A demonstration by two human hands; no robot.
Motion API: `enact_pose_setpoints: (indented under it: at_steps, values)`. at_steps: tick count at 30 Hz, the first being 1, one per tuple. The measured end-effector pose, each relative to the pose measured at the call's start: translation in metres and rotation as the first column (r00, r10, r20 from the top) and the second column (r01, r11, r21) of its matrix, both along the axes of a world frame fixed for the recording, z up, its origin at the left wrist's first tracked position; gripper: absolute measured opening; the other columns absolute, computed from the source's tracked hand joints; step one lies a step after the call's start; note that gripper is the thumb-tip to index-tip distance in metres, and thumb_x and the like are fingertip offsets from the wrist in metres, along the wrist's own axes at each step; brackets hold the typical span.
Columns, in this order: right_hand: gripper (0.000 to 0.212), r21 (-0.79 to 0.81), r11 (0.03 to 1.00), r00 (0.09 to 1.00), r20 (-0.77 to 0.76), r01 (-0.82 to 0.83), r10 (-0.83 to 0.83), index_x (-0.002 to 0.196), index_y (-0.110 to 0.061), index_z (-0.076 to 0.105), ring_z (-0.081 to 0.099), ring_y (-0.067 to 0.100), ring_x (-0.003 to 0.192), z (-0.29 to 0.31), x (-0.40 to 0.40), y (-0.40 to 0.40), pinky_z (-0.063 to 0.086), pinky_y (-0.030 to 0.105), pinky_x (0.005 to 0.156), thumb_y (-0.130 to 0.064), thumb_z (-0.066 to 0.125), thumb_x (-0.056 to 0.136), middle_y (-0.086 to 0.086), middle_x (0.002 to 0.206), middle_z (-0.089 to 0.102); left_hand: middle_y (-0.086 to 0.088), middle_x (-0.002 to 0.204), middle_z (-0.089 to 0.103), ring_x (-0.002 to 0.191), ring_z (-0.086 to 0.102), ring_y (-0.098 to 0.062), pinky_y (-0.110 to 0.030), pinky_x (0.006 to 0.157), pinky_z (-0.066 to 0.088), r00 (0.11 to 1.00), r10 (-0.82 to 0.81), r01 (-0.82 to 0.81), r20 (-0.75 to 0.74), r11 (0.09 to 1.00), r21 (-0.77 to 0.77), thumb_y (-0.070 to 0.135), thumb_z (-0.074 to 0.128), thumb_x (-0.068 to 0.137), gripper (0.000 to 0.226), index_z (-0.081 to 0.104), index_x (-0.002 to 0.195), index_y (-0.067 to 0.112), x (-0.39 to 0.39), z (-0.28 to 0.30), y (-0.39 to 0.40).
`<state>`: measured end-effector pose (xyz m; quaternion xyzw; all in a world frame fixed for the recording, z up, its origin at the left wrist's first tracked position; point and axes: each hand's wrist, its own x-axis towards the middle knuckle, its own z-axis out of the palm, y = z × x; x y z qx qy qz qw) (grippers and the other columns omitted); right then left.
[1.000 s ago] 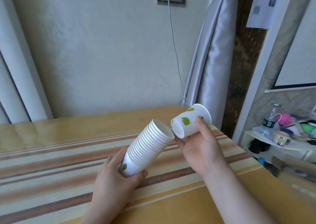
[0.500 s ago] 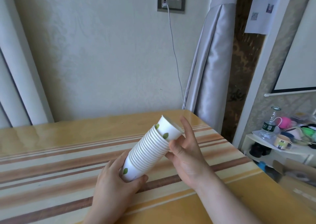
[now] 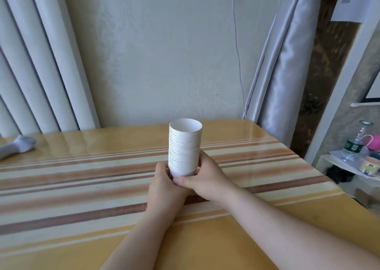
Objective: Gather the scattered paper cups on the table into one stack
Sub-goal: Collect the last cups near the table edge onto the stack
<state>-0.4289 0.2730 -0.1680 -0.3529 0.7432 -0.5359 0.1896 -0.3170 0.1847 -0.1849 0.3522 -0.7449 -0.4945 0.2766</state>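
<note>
A tall stack of white paper cups (image 3: 184, 147) stands upright near the middle of the striped table (image 3: 82, 179), open mouth up. My left hand (image 3: 164, 184) wraps the bottom of the stack from the left. My right hand (image 3: 202, 176) grips the same bottom part from the right, thumb across the front. Both hands hide the lowest cup and where it meets the table. I see no loose cup on the table.
A grey sock-like cloth (image 3: 17, 146) lies at the table's far left. Curtains hang behind on the left and at the right corner (image 3: 283, 74). A low shelf (image 3: 349, 166) with a bottle and small items stands beyond the table's right edge.
My right hand pushed the single cup into the tilted stack. The stack then turned upright, and both hands now hold its base at the table's middle.
</note>
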Motion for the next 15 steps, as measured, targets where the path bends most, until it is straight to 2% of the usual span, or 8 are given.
enact_pose_setpoints:
  at_steps: [4,7,8,9,10,11,12,15]
  values:
    - [0.066,-0.027,0.999,0.994,-0.103,0.025,-0.028,0.125,-0.040,0.060,0.071,0.001,0.107,0.025,0.015,-0.029,0.060,0.030,0.087,-0.034,0.094,0.069,-0.021,0.115,0.075,0.003,0.106,0.079,0.098,0.078,-0.016,-0.036,0.079,0.064,0.995,-0.028,0.049,-0.091,0.970,0.239,0.018,0.096,0.069,0.071,0.057,0.128,0.023,0.001,0.003,-0.023]
    - [0.061,-0.085,0.989,0.988,-0.081,0.123,-0.130,0.124,-0.040,0.059,0.073,0.004,0.100,0.028,0.027,-0.054,0.063,0.033,0.083,-0.034,0.089,0.071,-0.019,0.109,0.076,0.001,0.122,0.072,0.110,0.074,-0.025,-0.031,0.066,0.063,0.990,-0.138,0.133,0.011,0.971,0.200,0.017,0.093,0.073,0.074,0.056,0.137,0.022,0.015,0.014,-0.042]
    - [0.060,-0.086,0.986,0.986,-0.075,0.144,-0.150,0.123,-0.041,0.059,0.074,0.004,0.097,0.026,0.030,-0.059,0.064,0.034,0.083,-0.036,0.088,0.071,-0.018,0.107,0.076,0.003,0.131,0.064,0.117,0.069,-0.026,-0.030,0.063,0.063,0.986,-0.136,0.122,0.093,0.982,0.142,0.019,0.089,0.078,0.072,0.053,0.140,0.028,0.024,0.018,-0.047]
    - [0.060,-0.080,0.984,0.984,-0.074,0.156,-0.162,0.123,-0.041,0.059,0.074,0.004,0.096,0.021,0.032,-0.064,0.063,0.034,0.081,-0.038,0.088,0.071,-0.018,0.106,0.076,0.003,0.139,0.058,0.125,0.063,-0.027,-0.033,0.070,0.065,0.977,-0.100,0.097,0.189,0.995,0.026,0.024,0.085,0.082,0.071,0.051,0.143,0.033,0.034,0.020,-0.053]
    - [0.059,-0.061,0.985,0.983,-0.080,0.162,-0.166,0.123,-0.041,0.059,0.073,0.003,0.095,0.016,0.034,-0.065,0.061,0.031,0.078,-0.040,0.088,0.071,-0.019,0.105,0.075,0.002,0.147,0.054,0.134,0.057,-0.026,-0.040,0.089,0.063,0.956,-0.047,0.086,0.289,0.988,-0.126,0.032,0.080,0.085,0.069,0.051,0.148,0.035,0.044,0.020,-0.061]
    - [0.059,-0.045,0.987,0.984,-0.080,0.156,-0.159,0.122,-0.042,0.059,0.072,0.002,0.095,0.010,0.035,-0.065,0.059,0.027,0.075,-0.040,0.088,0.071,-0.020,0.104,0.074,0.002,0.153,0.053,0.142,0.051,-0.025,-0.043,0.107,0.054,0.927,-0.004,0.108,0.375,0.960,-0.257,0.042,0.076,0.087,0.069,0.051,0.151,0.035,0.054,0.017,-0.066]
    - [0.058,-0.024,0.988,0.985,-0.082,0.149,-0.151,0.121,-0.043,0.059,0.071,0.002,0.094,0.005,0.035,-0.064,0.057,0.025,0.073,-0.040,0.088,0.071,-0.022,0.103,0.073,0.003,0.158,0.052,0.147,0.047,-0.024,-0.042,0.117,0.045,0.895,0.011,0.157,0.446,0.928,-0.339,0.053,0.070,0.089,0.070,0.051,0.154,0.034,0.062,0.014,-0.068]
    - [0.052,0.024,0.985,0.982,-0.093,0.169,-0.166,0.116,-0.039,0.061,0.073,0.007,0.095,-0.008,0.033,-0.066,0.061,0.030,0.079,-0.038,0.088,0.072,-0.019,0.101,0.074,0.008,0.161,0.047,0.154,0.038,-0.021,-0.039,0.123,0.031,0.801,0.026,0.326,0.599,0.819,-0.472,0.082,0.041,0.083,0.082,0.050,0.152,0.039,0.073,0.000,-0.063]
